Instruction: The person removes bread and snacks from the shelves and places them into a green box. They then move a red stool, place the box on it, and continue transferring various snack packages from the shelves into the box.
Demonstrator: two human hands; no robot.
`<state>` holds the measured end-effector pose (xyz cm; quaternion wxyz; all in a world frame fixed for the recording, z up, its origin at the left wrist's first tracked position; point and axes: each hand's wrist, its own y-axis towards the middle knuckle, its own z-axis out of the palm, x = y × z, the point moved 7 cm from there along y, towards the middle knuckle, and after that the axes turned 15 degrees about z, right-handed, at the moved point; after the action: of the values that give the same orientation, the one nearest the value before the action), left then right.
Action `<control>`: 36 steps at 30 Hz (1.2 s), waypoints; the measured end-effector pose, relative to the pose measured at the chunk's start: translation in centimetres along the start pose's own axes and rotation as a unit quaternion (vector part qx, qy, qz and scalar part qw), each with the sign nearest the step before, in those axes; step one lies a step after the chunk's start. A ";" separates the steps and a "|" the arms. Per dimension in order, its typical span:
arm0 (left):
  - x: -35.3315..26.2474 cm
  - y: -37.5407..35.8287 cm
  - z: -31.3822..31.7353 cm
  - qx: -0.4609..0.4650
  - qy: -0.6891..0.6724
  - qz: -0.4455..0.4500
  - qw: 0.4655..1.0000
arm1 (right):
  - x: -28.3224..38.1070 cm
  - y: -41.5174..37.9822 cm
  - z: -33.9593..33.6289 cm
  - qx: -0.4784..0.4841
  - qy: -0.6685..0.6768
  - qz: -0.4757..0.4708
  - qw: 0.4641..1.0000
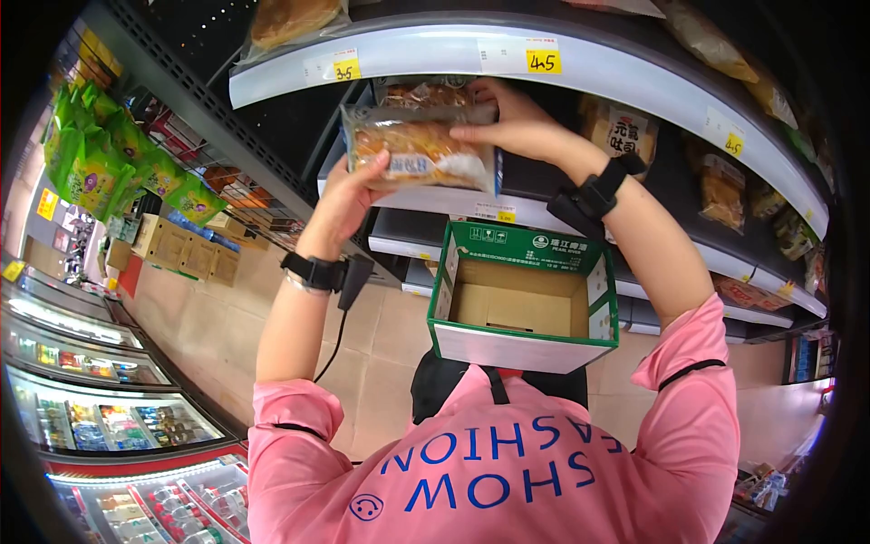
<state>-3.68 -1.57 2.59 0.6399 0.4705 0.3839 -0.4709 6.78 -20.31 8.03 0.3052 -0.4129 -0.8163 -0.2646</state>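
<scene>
Clear plastic-wrapped golden bread pack [415,152] at front edge of grey metal shelf [553,205], both hands on it. Left hand [358,189]: thumb on front, fingers closed round left end. Right hand [503,122]: fingers gripping upper right end. Open green-and-white cardboard box [521,295] below.

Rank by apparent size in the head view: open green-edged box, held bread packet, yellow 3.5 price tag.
1. Green-edged box
2. Bread packet
3. Yellow 3.5 price tag
</scene>
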 end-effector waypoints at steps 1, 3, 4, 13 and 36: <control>-0.2 1.1 -0.8 -0.006 0.005 0.004 1.000 | 0.2 0.2 0.0 -0.002 0.000 -0.002 1.000; -0.3 2.9 -1.7 0.013 0.006 -0.002 1.000 | -2.0 0.5 1.3 0.090 0.196 0.192 0.957; -0.1 3.9 -2.0 0.011 0.016 -0.002 1.000 | -2.4 0.4 2.0 0.127 0.254 0.221 0.933; 1.9 7.7 -4.7 0.025 0.284 -0.044 0.958 | -6.2 2.4 3.9 0.094 0.272 0.276 0.917; 1.8 7.2 -7.1 -0.038 0.409 0.106 0.906 | -8.0 1.7 5.3 0.070 0.219 0.297 0.927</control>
<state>3.34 5.69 0.76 0.4901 0.6349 0.5776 -0.1519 10.51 -19.91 -0.95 0.5688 -0.5458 -0.5859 -0.1877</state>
